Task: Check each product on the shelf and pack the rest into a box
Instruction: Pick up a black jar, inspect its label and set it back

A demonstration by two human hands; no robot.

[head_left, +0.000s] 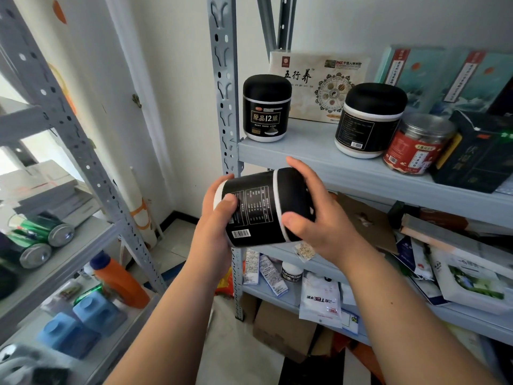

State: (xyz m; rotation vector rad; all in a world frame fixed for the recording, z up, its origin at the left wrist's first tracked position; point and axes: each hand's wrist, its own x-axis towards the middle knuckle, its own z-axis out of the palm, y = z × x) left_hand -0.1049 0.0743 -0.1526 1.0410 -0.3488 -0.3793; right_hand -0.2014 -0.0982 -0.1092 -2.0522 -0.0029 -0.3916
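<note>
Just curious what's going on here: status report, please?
Left hand grips black jar at base, right hand at lid. Jar sideways, back label up. Nothing blocking it.

The grey shelf (305,147) bears a left black jar (266,108), a right black jar (369,120) and a cream box (319,87) behind. A red-labelled jar (416,147) and dark box (477,157) sit farther right.

Looking into a daylit corner, facing white walls (180,93), dark skirting (177,216) and pale floor tiles (180,245) between left rack (83,151) and right rack (225,79) of grey perforated steel.
</note>
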